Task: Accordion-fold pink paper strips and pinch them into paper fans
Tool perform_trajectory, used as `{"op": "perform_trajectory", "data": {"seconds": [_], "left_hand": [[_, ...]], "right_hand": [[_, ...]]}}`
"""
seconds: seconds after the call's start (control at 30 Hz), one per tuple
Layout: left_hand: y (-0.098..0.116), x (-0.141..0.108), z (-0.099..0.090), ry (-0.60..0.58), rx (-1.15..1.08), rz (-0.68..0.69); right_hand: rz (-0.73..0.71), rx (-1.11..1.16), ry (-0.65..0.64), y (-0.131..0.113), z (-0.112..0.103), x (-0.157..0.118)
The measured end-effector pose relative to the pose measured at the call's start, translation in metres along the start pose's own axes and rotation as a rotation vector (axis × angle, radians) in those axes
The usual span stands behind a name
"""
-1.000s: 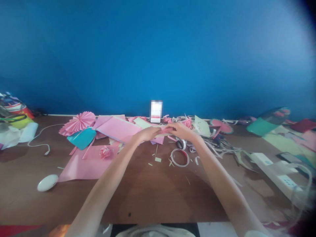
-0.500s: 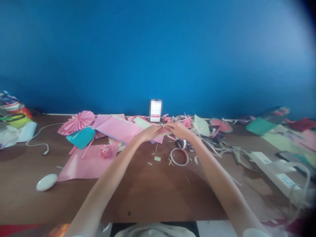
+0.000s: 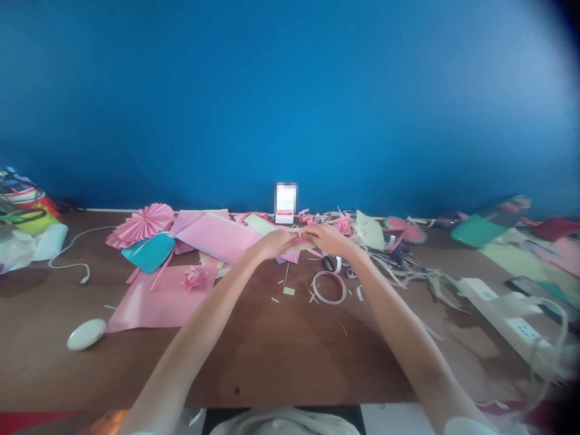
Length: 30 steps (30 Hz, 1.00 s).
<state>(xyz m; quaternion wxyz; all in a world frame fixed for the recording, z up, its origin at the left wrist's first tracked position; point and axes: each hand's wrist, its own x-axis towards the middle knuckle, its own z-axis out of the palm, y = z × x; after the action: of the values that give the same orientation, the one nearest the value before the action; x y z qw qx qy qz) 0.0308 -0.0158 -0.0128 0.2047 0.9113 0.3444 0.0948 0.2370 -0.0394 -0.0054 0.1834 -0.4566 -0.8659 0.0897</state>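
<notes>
My left hand (image 3: 270, 243) and my right hand (image 3: 330, 238) meet at the far middle of the brown table (image 3: 281, 356). Between their fingertips they pinch a small pink paper piece (image 3: 301, 241), mostly hidden by the fingers. Just left of the hands lies a stack of pink paper sheets (image 3: 212, 234). A ring of tape (image 3: 329, 287) lies on the table below my right wrist.
A pink paper fan (image 3: 144, 222), a teal sheet (image 3: 148, 252), a large pink sheet (image 3: 156, 300) with a paper rose (image 3: 193, 278) lie left. A white mouse (image 3: 86, 334) is near left. Paper scraps (image 3: 399, 260) and a power strip (image 3: 507, 317) lie right. A small white box (image 3: 286, 203) stands by the blue wall.
Both hands have shifted slightly farther from me and closer together on the pink paper piece. Nothing else on the table has moved.
</notes>
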Motion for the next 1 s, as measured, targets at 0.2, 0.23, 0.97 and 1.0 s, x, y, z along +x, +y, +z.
{"op": "perform_trajectory", "data": {"seconds": [0.2, 0.23, 0.97, 1.0], "left_hand": [[-0.001, 0.002, -0.001, -0.057, 0.016, -0.046], [-0.003, 0.003, -0.001, -0.06, 0.001, -0.043], [-0.01, -0.004, -0.005, -0.032, -0.076, -0.01], [-0.01, -0.004, -0.005, -0.038, -0.082, -0.008]], "right_hand": [[0.013, 0.011, -0.048, 0.0, -0.005, 0.0], [0.013, 0.007, -0.049, 0.001, -0.005, -0.001], [-0.04, -0.093, -0.045, -0.004, -0.001, -0.002], [-0.047, -0.102, -0.049, -0.004, 0.0, -0.001]]}}
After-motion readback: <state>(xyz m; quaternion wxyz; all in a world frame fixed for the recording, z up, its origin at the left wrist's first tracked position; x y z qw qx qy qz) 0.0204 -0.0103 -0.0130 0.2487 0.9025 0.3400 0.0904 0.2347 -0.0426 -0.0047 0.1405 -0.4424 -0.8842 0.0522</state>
